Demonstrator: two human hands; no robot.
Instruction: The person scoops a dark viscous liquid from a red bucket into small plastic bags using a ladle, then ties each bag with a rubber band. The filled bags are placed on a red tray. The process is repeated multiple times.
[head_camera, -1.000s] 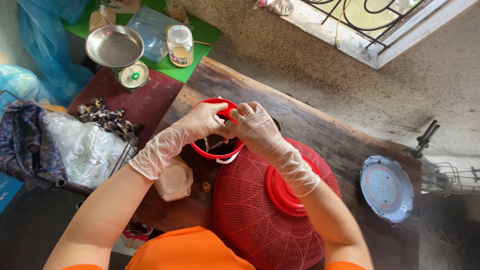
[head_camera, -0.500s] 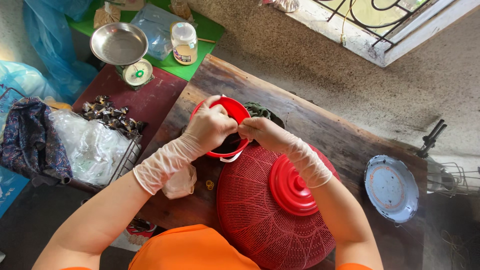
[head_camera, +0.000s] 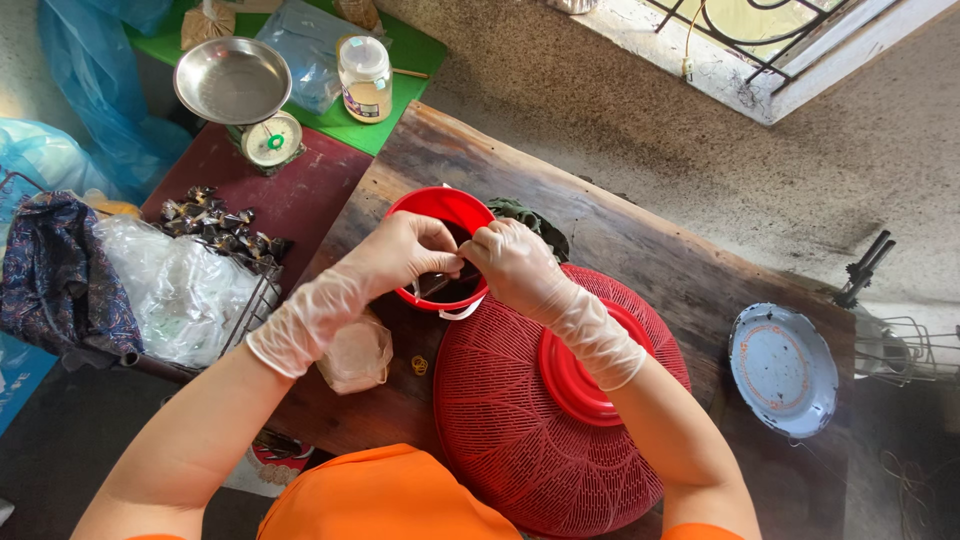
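A red bowl (head_camera: 440, 212) with dark contents stands on the dark wooden table (head_camera: 640, 250), near its middle. Both gloved hands meet over the bowl's near rim: the left hand (head_camera: 400, 252) and the right hand (head_camera: 515, 262) have their fingers pinched narrow together on something small between them, too hidden to tell what. Touching the bowl's near side lies a large red woven dome cover (head_camera: 520, 430) with a smooth red centre, under the right forearm. A small tied clear bag (head_camera: 357, 352) sits beside the left wrist. Further left, a wire basket (head_camera: 250, 300) holds crumpled clear plastic bags and small dark wrapped pieces (head_camera: 215, 222). Beyond it stands a kitchen scale (head_camera: 240, 95) with a steel pan, and a clear jar (head_camera: 364, 78) with a pale label on a green mat (head_camera: 410, 60). A round pale blue plate (head_camera: 783, 368) lies well apart, at the table's right end.
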